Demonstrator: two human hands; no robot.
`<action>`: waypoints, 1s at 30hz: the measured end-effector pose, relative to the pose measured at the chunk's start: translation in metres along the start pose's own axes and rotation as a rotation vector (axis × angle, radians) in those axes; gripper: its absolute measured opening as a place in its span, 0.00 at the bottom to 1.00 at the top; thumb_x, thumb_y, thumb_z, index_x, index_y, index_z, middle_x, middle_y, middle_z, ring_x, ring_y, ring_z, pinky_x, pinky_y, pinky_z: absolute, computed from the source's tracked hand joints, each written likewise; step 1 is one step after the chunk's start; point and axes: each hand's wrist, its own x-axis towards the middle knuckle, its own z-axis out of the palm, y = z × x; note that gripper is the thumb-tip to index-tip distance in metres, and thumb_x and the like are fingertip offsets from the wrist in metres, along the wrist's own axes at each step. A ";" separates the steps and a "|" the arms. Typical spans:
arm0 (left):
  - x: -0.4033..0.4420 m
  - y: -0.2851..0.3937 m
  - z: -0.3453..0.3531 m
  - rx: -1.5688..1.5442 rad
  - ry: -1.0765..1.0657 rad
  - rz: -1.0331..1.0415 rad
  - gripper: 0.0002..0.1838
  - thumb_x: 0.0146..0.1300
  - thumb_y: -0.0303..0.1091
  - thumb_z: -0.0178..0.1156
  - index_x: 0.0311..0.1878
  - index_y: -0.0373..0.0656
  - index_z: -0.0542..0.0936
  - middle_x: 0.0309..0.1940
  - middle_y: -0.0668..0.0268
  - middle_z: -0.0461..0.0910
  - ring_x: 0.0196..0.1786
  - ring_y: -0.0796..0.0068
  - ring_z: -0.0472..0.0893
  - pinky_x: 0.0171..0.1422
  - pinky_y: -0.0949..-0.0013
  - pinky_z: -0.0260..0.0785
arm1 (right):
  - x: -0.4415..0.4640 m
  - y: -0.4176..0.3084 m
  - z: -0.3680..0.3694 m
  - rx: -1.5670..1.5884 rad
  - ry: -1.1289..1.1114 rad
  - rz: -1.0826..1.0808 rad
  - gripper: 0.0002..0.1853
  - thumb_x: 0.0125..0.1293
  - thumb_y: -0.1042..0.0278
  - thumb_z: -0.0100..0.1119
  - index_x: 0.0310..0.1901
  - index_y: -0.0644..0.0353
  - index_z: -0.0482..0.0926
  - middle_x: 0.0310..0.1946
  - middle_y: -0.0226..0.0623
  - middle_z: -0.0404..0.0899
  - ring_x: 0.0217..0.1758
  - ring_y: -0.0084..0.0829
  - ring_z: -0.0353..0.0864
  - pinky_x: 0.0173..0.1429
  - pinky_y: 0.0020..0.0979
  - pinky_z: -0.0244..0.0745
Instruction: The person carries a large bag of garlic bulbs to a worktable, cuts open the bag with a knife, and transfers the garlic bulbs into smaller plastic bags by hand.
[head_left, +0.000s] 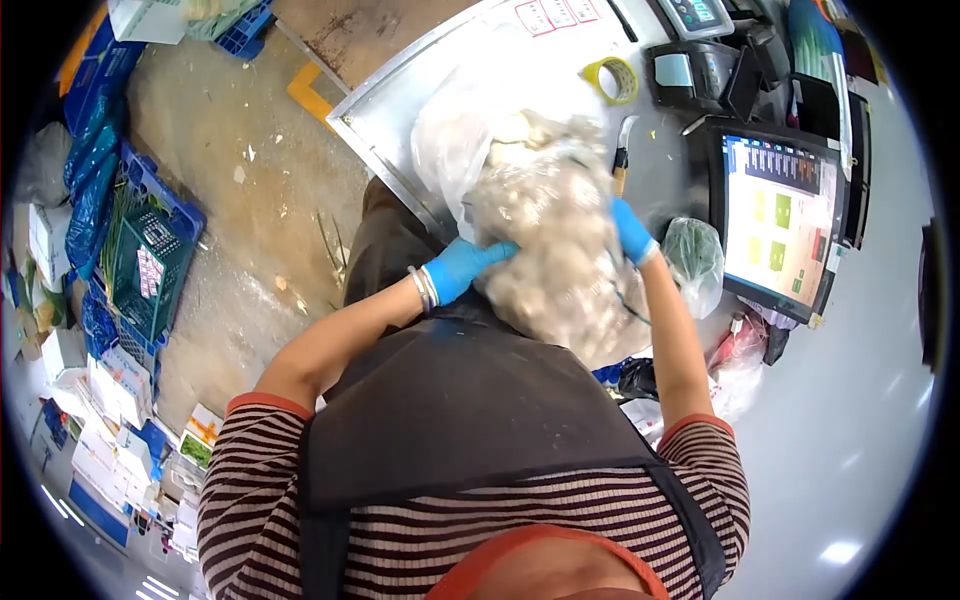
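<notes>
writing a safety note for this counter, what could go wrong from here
The uncovered knife lies close beside the plastic bag, so it might tear the bag if that shifts. The bag reaches toward the apron and could slip if the left hand and right hand at its sides lack a firm grip.

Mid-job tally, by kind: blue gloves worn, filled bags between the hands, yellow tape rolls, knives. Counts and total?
Blue gloves: 2, on the left hand and right hand
Filled bag of pale lumps: 1
Yellow tape roll: 1
Knife: 1
Total: 5
</notes>
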 end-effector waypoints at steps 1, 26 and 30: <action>0.005 0.001 -0.005 -0.029 0.047 -0.035 0.22 0.68 0.36 0.58 0.61 0.33 0.72 0.55 0.64 0.76 0.55 0.77 0.73 0.61 0.72 0.67 | 0.002 -0.031 0.004 0.032 0.000 -0.027 0.25 0.75 0.55 0.41 0.60 0.70 0.71 0.53 0.39 0.78 0.54 0.25 0.73 0.63 0.30 0.66; 0.009 -0.039 -0.029 -0.053 0.249 0.207 0.19 0.65 0.36 0.62 0.54 0.33 0.78 0.46 0.64 0.81 0.48 0.77 0.78 0.56 0.72 0.70 | 0.022 -0.170 0.051 -0.311 0.038 -0.436 0.33 0.58 0.45 0.64 0.54 0.67 0.76 0.45 0.49 0.82 0.45 0.41 0.82 0.53 0.38 0.74; 0.006 -0.032 -0.026 -0.155 0.163 0.039 0.18 0.64 0.34 0.63 0.54 0.33 0.78 0.43 0.64 0.82 0.44 0.77 0.79 0.52 0.73 0.72 | 0.030 -0.189 0.031 -0.637 -0.126 -0.162 0.33 0.54 0.38 0.65 0.44 0.67 0.81 0.39 0.56 0.82 0.43 0.49 0.82 0.50 0.40 0.74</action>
